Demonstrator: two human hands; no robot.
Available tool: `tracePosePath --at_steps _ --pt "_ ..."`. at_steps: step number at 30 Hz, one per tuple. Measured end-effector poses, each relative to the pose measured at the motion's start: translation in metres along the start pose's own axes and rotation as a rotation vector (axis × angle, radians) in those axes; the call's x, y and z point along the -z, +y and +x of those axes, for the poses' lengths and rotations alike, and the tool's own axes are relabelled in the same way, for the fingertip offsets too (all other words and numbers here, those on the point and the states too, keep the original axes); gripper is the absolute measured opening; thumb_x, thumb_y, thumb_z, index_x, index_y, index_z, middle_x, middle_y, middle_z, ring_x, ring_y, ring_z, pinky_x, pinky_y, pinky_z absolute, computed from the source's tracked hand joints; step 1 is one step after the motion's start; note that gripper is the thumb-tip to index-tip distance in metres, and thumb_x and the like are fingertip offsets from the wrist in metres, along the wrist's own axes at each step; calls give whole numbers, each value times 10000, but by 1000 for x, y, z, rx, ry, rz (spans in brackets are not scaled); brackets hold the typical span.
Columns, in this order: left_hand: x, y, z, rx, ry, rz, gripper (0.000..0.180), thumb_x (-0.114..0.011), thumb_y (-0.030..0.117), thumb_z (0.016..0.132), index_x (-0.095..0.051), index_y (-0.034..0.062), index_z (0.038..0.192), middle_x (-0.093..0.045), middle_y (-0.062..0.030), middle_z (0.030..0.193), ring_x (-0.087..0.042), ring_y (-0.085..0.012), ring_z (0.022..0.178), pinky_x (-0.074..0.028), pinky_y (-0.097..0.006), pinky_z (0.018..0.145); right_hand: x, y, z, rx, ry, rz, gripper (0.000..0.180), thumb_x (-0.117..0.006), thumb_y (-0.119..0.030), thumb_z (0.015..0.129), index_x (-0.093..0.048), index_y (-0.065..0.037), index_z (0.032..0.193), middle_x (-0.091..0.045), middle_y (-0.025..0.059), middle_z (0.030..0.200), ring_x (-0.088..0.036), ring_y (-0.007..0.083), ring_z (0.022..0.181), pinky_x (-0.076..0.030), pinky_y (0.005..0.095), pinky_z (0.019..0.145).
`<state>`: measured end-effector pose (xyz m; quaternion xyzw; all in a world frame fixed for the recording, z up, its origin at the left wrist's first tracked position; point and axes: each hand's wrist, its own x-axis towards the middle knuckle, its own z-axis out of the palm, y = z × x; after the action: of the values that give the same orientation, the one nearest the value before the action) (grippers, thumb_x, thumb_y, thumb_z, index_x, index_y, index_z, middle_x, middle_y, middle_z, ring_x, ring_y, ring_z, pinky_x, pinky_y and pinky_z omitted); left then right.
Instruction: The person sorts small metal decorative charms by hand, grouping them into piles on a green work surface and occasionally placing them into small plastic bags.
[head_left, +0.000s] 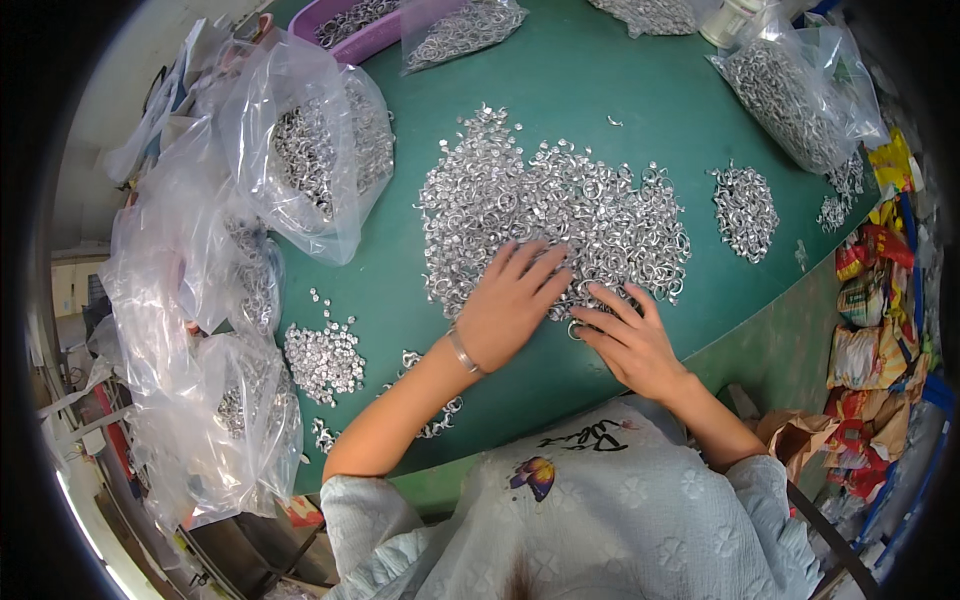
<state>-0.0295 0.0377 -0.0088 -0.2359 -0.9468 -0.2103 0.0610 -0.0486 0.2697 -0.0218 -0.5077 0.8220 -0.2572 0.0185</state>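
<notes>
Left hand (505,312): your fingers splayed
Right hand (634,346): fingers apart, grip unclear
Metal pile (600,215): likely sorting; next, fingertip picking

A broad green table (650,95) (smooth-topped) stands centrally; pale wall (92,185) at left.

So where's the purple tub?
In the head view, the purple tub is at the top edge, left of centre, with a clear bag to its right.
</notes>
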Motion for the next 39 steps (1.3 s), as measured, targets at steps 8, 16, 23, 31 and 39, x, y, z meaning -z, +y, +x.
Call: tracePosePath --at_steps 8,16,23,31,39 --pt "14 10 -38 137 -51 78 446 -544 -53 706 -564 31 1144 -465 -100 1373 -450 -338 1229 -315 -561 1070 5 10 -14 -79 198 -69 165 -620 -44 769 -677 -109 909 -631 -3 1159 -509 262 1187 -248 503 1050" --pt "6 16 -29 225 88 32 421 -593 -1 787 -557 58 1202 -474 -88 1374 -446 -338 1244 -315 -550 1060 18 24 -5 -400 468 79 219 -645 -48 802 -634 -17 1019 -603 110 1178 -501 317 1189 -308 428 1024" --pt "-17 36 -2 117 -50 120 552 -688 177 786 -505 100 1301 -403 -71 1446 -382 -317 1316 -290 -595 1050 9 18 17 -254 166 -132 454 -658 -195 841 -542 -79 1265 -453 136 1386 -344 355 1342 -248 526 1078" --pt "-4 20 -32 279 -29 210 453 -556 23 820 -539 74 1271 -423 -114 1426 -363 -353 1334 -267 -612 1057 -10 -18 15 -50 -6 92 463 -679 -177 796 -556 -19 1213 -434 166 1377 -372 345 1315 -302 502 1076" --pt "-9 42 20 116 -21 -45 514 -573 28 836 -481 74 1339 -374 -130 1462 -327 -377 1355 -281 -576 1075 21 17 12 -400 543 -23 283 -594 -26 815 -601 3 1097 -601 134 1141 -517 331 1154 -353 462 1007"
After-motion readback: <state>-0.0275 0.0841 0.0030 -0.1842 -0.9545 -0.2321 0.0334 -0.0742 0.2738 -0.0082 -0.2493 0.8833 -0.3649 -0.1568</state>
